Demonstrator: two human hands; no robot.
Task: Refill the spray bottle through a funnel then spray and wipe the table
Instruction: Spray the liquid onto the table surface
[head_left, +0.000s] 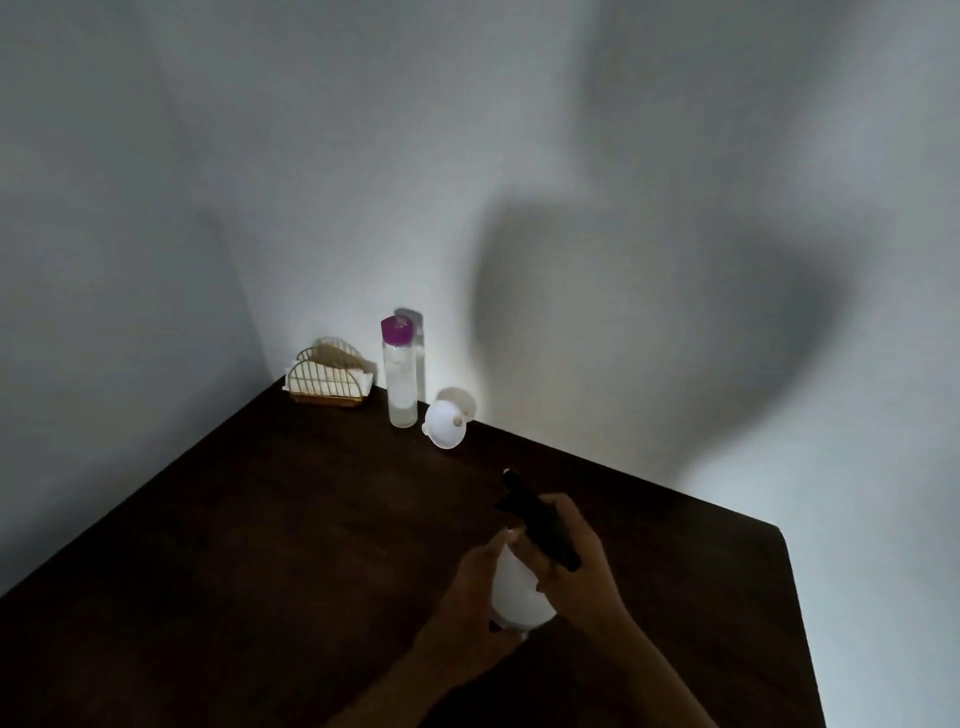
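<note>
1. While our right hand (582, 566) fingers wrap the black sprayer head (540, 525) and our left hand (467, 603) cups the white spray bottle (519, 592) above the bench (260, 545), a slip could drop it.
2. Funnel (445, 423) lies tipped by the water bottle (401, 379); reaching may topple it.

Dim and soft throughout. Dark table (270, 545) cut off by the left and bottom picture edges; near corners out of view. Both forearms cut off at the bottom edge. White spray bottle (514, 592) body partly hidden behind the left hand (467, 608), base covered by its fingers; fill level not readable. Black spray head (540, 525) merging with the dark tabletop, its rear part wrapped by the right hand (582, 566); trigger not distinguishable. Near the table's far corner, napkin holder (328, 378) contents too small to make out. Water bottle (400, 375) level unclear. Funnel (447, 423) spout blurred, lying near the far edge.
</note>
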